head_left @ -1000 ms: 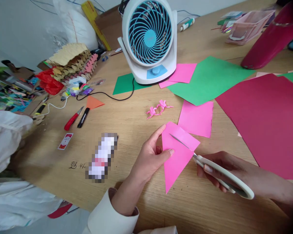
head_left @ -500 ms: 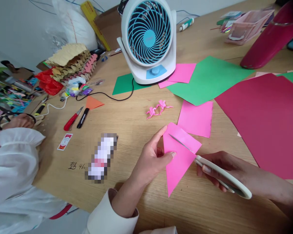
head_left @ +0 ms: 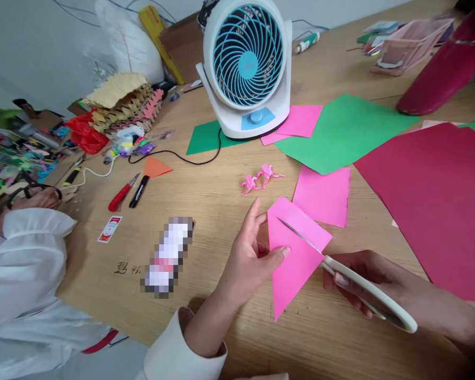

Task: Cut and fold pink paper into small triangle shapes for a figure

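Pink paper (head_left: pixel 295 258) between the blades of white-handled scissors (head_left: pixel 374 293).

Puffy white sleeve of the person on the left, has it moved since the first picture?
Yes. The puffy white sleeve has shifted right in the view, closer to the small red-and-white card on the table.

Left hand (head_left: pixel 253 253) pinching — thumb uppermost, right hand (head_left: pixel 364 285) curled
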### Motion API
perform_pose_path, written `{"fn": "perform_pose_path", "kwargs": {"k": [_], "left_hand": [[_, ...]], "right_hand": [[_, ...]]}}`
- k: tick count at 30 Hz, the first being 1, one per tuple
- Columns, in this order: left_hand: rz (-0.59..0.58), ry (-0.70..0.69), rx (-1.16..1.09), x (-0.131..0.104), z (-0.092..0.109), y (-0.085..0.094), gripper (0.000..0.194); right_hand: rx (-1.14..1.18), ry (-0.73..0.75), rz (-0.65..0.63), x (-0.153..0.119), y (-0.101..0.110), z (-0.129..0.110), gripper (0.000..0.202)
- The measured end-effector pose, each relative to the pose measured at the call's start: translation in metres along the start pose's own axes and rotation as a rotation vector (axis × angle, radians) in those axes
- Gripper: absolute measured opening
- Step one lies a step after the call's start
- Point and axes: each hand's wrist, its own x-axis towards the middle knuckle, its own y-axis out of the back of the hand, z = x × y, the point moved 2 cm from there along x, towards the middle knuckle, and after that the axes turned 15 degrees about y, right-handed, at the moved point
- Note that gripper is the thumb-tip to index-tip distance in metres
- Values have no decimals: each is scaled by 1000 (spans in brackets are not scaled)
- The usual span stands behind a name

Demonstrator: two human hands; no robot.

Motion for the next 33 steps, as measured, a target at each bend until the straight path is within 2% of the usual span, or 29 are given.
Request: {"fn": "perform_pose_path", "kwargs": {"k": [2, 3, 6, 7, 15, 25, 33], "left_hand": [[20, -11, -45, 1, 0, 1, 95], [29, -12, -65, 2, -1, 2, 85], [63, -3, -87, 4, -2, 5, 38], [75, 3, -86, 5, -2, 6, 29], [119, 48, -78, 7, -1, 7, 31], [90, 30, -49, 7, 0, 8, 32], [65, 8, -40, 7, -1, 7, 30]], "right_hand": [[0, 24, -16, 1, -1, -1, 40], [1, 30, -20, 1, -1, -2, 41], [-6, 25, -19, 1, -1, 1, 40], [-7, 25, -21, 2, -1, 2, 38], [-26, 49, -83, 2, -4, 3, 39], [-35, 34, -133, 2, -6, 0, 39], [-1, 28, -145, 0, -4, 13, 43]]}}
